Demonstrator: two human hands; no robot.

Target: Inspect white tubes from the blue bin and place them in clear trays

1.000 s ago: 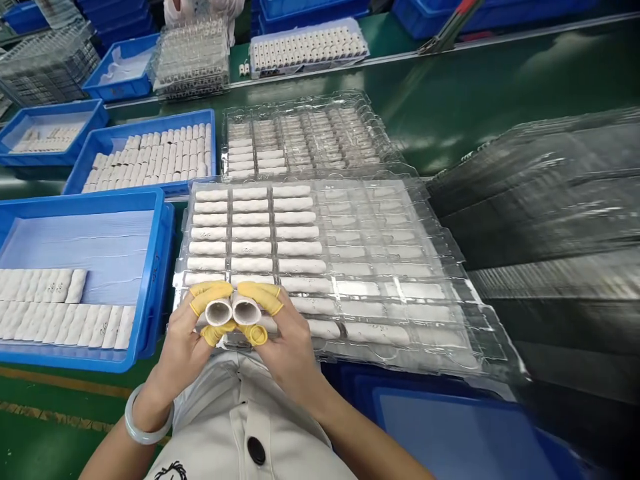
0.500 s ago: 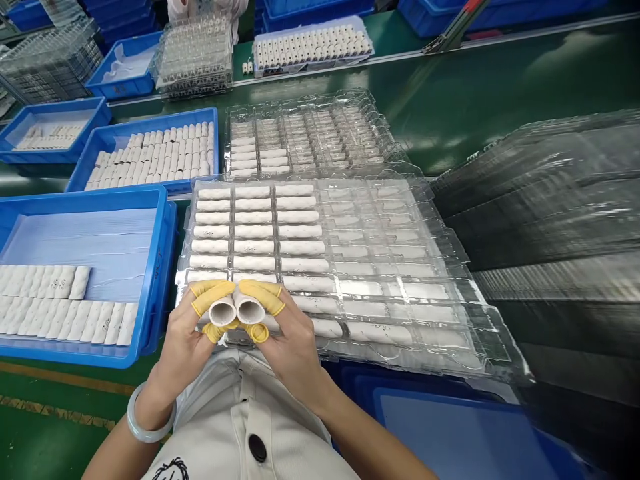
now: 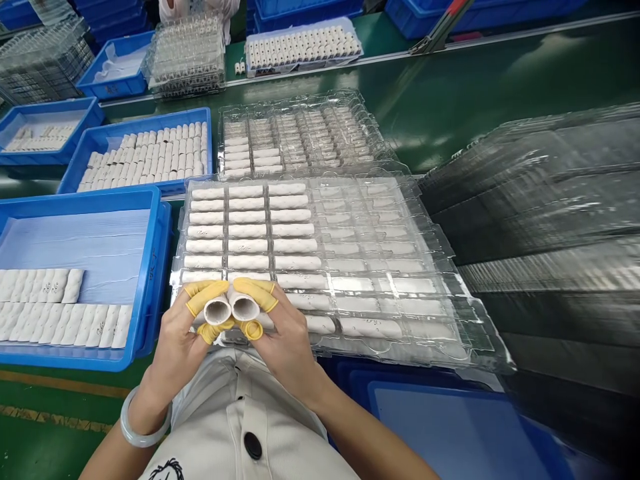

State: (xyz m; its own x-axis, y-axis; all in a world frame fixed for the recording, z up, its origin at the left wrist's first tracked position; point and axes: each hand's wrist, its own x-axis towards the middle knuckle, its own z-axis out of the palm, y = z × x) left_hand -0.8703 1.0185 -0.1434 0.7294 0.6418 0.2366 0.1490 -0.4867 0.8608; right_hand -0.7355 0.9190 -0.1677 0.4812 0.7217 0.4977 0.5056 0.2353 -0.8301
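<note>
Side by side in front of me are two hollow white tubes with their open ends facing up toward the camera. My left hand (image 3: 189, 327) pinches the left white tube (image 3: 217, 311), and my right hand (image 3: 275, 327) pinches the right white tube (image 3: 245, 308). Yellow finger cots cover the thumbs and index fingers. Both hands are over the near edge of a clear plastic tray (image 3: 320, 253). Its left three columns hold rows of similar white tubes (image 3: 291, 246); more tubes lie along its near rows. Part of the tray's near left corner is hidden by my hands.
At left, a blue bin (image 3: 156, 267) contains rows of white tubes on a pale liner. Behind it stands another filled blue bin (image 3: 209, 143). A second clear tray (image 3: 300, 130) lies farther back. Tall stacked trays (image 3: 545, 200) rise at right. A person's sleeve (image 3: 230, 17) shows across the bench.
The whole view has shifted slightly, so the scene sits a little farther left. Both hands keep the same hold on the two tubes.
</note>
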